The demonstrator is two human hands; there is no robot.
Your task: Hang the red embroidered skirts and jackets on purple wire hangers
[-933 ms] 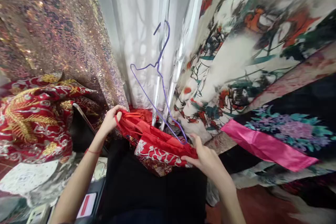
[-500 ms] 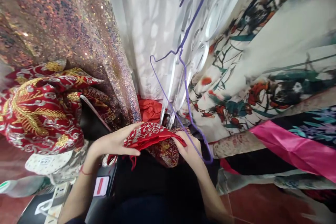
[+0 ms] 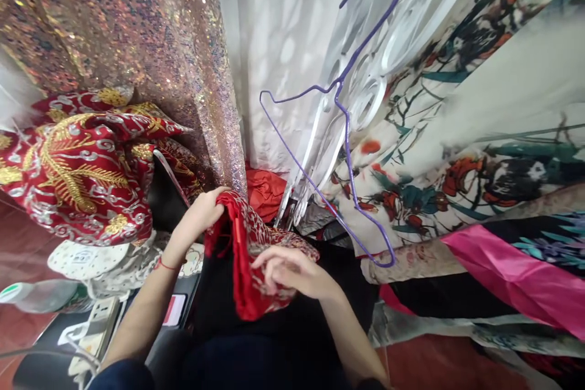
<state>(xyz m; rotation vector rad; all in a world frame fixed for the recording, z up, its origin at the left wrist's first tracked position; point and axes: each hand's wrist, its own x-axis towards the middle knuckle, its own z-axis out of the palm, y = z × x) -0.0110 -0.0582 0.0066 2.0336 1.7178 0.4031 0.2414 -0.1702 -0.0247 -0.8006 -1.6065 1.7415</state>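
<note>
A red cloth [image 3: 244, 262] with silver embroidery hangs over my lap, its plain red edge turned towards me. My left hand [image 3: 208, 213] grips its upper left end, fingers wrapped round the fabric. Over the cloth's right side is my right hand [image 3: 290, 271], its fingers loosely bent and apart; it holds nothing that I can make out. The far part of the cloth lies bunched on the black fabric across my lap. A purple clothes hanger [image 3: 342, 82] hangs just beyond my right hand.
Red fabric with gold embroidery [image 3: 82, 177] is heaped at left, above a white dotted item [image 3: 86, 259]. A plastic bottle [image 3: 41, 295], power strip [image 3: 94, 329] and phone [image 3: 175, 309] lie lower left. Sequinned fabric [image 3: 137, 42] and floral fabric [image 3: 457, 164] flank a white ornamental stand [image 3: 315, 158].
The cloth, earlier stretched between both hands, now hangs down from my left hand. My right hand has let go of its edge and moved left and nearer. The view has shifted slightly.
</note>
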